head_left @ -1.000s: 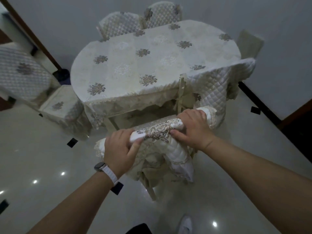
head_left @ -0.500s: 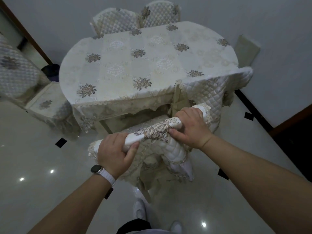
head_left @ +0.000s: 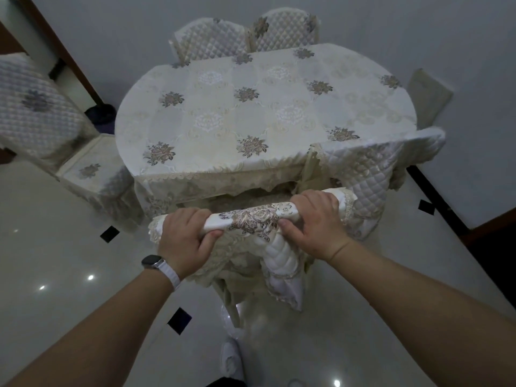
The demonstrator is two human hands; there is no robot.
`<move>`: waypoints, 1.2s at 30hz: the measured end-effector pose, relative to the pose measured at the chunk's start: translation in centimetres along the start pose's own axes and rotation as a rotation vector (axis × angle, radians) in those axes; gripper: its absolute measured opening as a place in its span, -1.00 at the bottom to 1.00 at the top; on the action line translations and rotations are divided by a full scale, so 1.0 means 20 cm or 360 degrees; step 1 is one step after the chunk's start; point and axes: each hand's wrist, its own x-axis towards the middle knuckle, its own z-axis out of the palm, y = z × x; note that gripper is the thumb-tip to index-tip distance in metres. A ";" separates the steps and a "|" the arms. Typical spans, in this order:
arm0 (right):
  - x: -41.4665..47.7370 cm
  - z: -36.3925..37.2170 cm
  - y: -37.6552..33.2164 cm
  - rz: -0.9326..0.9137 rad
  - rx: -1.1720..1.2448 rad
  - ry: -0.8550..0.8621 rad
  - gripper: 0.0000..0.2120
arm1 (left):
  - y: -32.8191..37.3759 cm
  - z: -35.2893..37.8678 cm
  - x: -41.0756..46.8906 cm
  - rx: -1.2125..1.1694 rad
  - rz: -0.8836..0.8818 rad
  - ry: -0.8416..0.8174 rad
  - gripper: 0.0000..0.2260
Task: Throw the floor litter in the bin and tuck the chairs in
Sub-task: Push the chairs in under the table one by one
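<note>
Left hand (head_left: 185, 241) and right hand (head_left: 312, 222) each wrap their fingers over the padded top rail of the near chair (head_left: 251, 219), thumbs on the near side, 1 hand toward each end of the rail. The chair's seat now lies mostly under the lace fringe of the bench (head_left: 265, 107), with its back just beside the bench edge and not yet against it.

Compared with 1.0 s ago, less of the seat and of the dark gap under the fringe shows, and the bench fills more of the view. A white shoe (head_left: 231, 358) stands further up the floor (head_left: 55, 247) beneath the arms, so the person has stepped in behind the push. The grip has not shifted along the rail.

This chair looks close to tucked; a short further push should finish it. 1 chair on the left (head_left: 42, 113) stands well apart from the bench and turned away, so it likely waits its turn. The chair on the right (head_left: 371, 169) sits against the bench, and 2 more (head_left: 212, 40) show beyond its far edge. A dark shape by the door frame (head_left: 100, 115) may be the bin, but it is too dim to tell.
</note>
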 end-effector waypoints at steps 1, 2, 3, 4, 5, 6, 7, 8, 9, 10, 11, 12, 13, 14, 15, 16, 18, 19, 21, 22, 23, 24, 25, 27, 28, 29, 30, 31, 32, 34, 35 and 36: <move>0.02 0.00 0.01 -0.0001 -0.0005 -0.0012 -0.52 | 0.00 0.01 0.01 0.0007 -0.0011 0.0007 -0.64; 0.04 -0.01 0.02 -0.0008 -0.0008 -0.0024 -0.51 | 0.01 0.01 0.03 0.0016 -0.0018 0.0011 -0.65; 0.05 -0.01 0.03 -0.0015 -0.0005 -0.0032 -0.51 | 0.01 0.02 0.04 0.0025 -0.0019 0.0019 -0.65; 0.05 0.00 0.04 -0.0022 -0.0003 -0.0026 -0.51 | 0.01 0.02 0.04 0.0028 -0.0016 0.0033 -0.65; 0.05 0.00 0.04 -0.0032 -0.0009 -0.0002 -0.50 | 0.02 0.03 0.04 0.0024 -0.0012 0.0051 -0.65; 0.05 0.01 0.05 -0.0044 -0.0015 0.0025 -0.50 | 0.03 0.03 0.03 0.0020 -0.0011 0.0065 -0.65; 0.04 0.01 0.06 -0.0056 -0.0019 0.0047 -0.49 | 0.04 0.04 0.02 0.0019 -0.0015 0.0070 -0.65; 0.03 0.01 0.08 -0.0068 -0.0017 0.0058 -0.49 | 0.06 0.05 0.01 0.0020 -0.0018 0.0066 -0.65; 0.02 0.01 0.10 -0.0077 -0.0010 0.0055 -0.48 | 0.08 0.06 0.00 0.0022 -0.0021 0.0057 -0.65; 0.02 0.01 0.12 -0.0082 -0.0003 0.0036 -0.46 | 0.10 0.07 0.00 0.0030 -0.0030 0.0046 -0.65; 0.02 0.00 0.15 -0.0088 0.0004 0.0007 -0.44 | 0.12 0.09 -0.01 0.0042 -0.0046 0.0038 -0.65; 0.03 0.00 0.18 -0.0095 0.0008 -0.0018 -0.41 | 0.13 0.10 -0.01 0.0049 -0.0063 0.0027 -0.64; 0.04 -0.01 0.21 -0.0102 0.0011 -0.0035 -0.40 | 0.15 0.11 -0.01 0.0041 -0.0073 0.0015 -0.64; 0.05 -0.02 0.24 -0.0112 0.0011 -0.0047 -0.40 | 0.17 0.13 0.00 0.0023 -0.0077 0.0004 -0.63; 0.06 -0.02 0.26 -0.0122 0.0007 -0.0064 -0.40 | 0.18 0.14 0.01 0.0007 -0.0076 -0.0006 -0.64; 0.07 -0.03 0.28 -0.0126 0.0000 -0.0091 -0.40 | 0.19 0.15 0.02 -0.0001 -0.0071 -0.0011 -0.64; 0.11 -0.04 0.30 -0.0113 -0.0025 -0.0159 -0.43 | 0.18 0.17 0.05 0.0004 -0.0055 -0.0014 -0.64; 0.12 -0.04 0.30 -0.0102 -0.0037 -0.0186 -0.45 | 0.16 0.17 0.07 0.0007 -0.0046 -0.0025 -0.63; 0.13 -0.01 0.28 -0.0086 -0.0037 -0.0207 -0.46 | 0.10 0.18 0.09 -0.0011 -0.0023 -0.0077 -0.59; 0.13 0.01 0.26 -0.0080 -0.0032 -0.0203 -0.46 | 0.06 0.17 0.09 -0.0030 -0.0013 -0.0107 -0.55; 0.12 0.03 0.24 -0.0072 -0.0032 -0.0199 -0.46 | 0.03 0.17 0.09 -0.0048 -0.0009 -0.0131 -0.52; 0.12 0.05 0.22 -0.0060 -0.0040 -0.0200 -0.45 | 0.00 0.16 0.08 -0.0062 -0.0014 -0.0143 -0.53; 0.11 0.08 0.20 -0.0047 -0.0053 -0.0209 -0.45 | -0.03 0.16 0.08 -0.0072 -0.0020 -0.0144 -0.57; 0.13 0.11 0.16 -0.0021 -0.0066 -0.0238 -0.42 | -0.08 0.15 0.09 -0.0081 -0.0035 -0.0167 -0.63; 0.14 0.12 0.14 -0.0004 -0.0059 -0.0256 -0.38 | -0.11 0.15 0.10 -0.0078 -0.0045 -0.0201 -0.64; 0.16 0.14 0.13 0.0013 -0.0045 -0.0281 -0.34 | -0.14 0.15 0.12 -0.0074 -0.0058 -0.0240 -0.63; 0.19 0.15 0.11 0.0027 -0.0033 -0.0300 -0.29 | -0.17 0.15 0.14 -0.0068 -0.0077 -0.0272 -0.62; 0.22 0.16 0.09 0.0041 -0.0025 -0.0307 -0.25 | -0.20 0.15 0.16 -0.0062 -0.0104 -0.0289 -0.60; 0.25 0.17 0.07 0.0053 -0.0019 -0.0303 -0.22 | -0.22 0.15 0.18 -0.0064 -0.0139 -0.0294 -0.59; 0.30 0.19 0.04 0.0077 -0.0015 -0.0322 -0.20 | -0.27 0.16 0.21 -0.0085 -0.0207 -0.0295 -0.58; 0.32 0.20 0.03 0.0084 -0.0016 -0.0344 -0.22 | -0.29 0.16 0.22 -0.0097 -0.0228 -0.0307 -0.58; 0.33 0.21 0.03 0.0086 -0.0021 -0.0367 -0.26 | -0.31 0.16 0.23 -0.0105 -0.0232 -0.0327 -0.58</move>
